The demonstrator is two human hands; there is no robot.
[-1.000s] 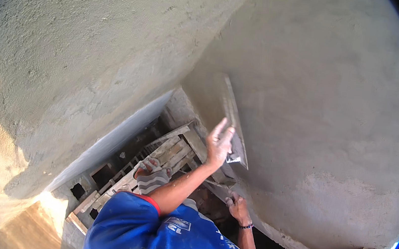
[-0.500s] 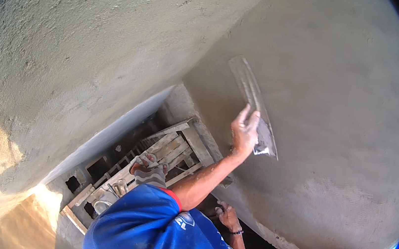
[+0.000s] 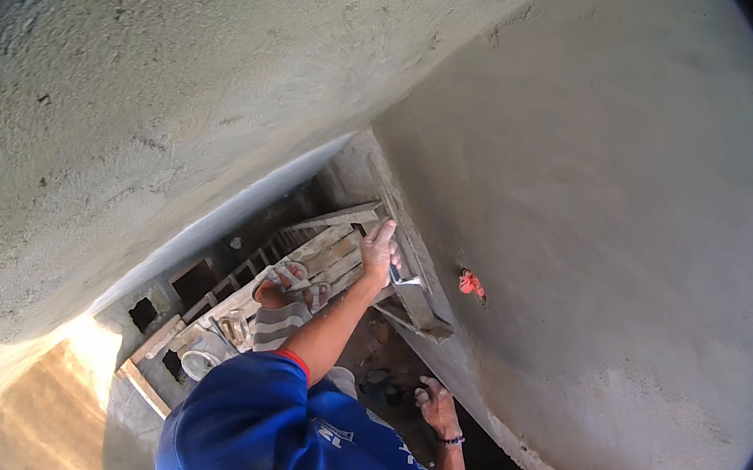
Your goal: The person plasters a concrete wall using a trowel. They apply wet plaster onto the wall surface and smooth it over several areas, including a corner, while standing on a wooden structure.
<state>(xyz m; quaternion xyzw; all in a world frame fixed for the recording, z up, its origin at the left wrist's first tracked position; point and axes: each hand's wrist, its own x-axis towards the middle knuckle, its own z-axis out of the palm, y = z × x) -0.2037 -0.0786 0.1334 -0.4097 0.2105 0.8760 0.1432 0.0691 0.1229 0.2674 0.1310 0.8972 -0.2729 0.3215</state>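
Observation:
My left hand (image 3: 379,252) is closed round the grip of a long steel plastering trowel (image 3: 409,281), held low beside the foot of the right-hand wall. The trowel's blade is seen nearly edge-on, so most of its face is hidden. Lower down, my right hand (image 3: 438,406), with a bracelet at the wrist, hangs near that wall's lower edge. Its fingers are loosely bent and apart, and no object shows in them. Smooth grey plaster covers the right wall (image 3: 607,198). A small red piece (image 3: 472,284) sticks out of it, to the right of the trowel.
My sandalled feet (image 3: 294,281) stand on a platform of wooden planks (image 3: 327,252). A round pale container (image 3: 199,363) sits at its lower left. Rough plaster covers the left wall (image 3: 178,89), which meets the right one in a corner. Dark gaps (image 3: 192,283) open beside the planks.
My left hand has brought the trowel down and left, off the wall face. The red piece on the wall now shows. My right hand has barely moved.

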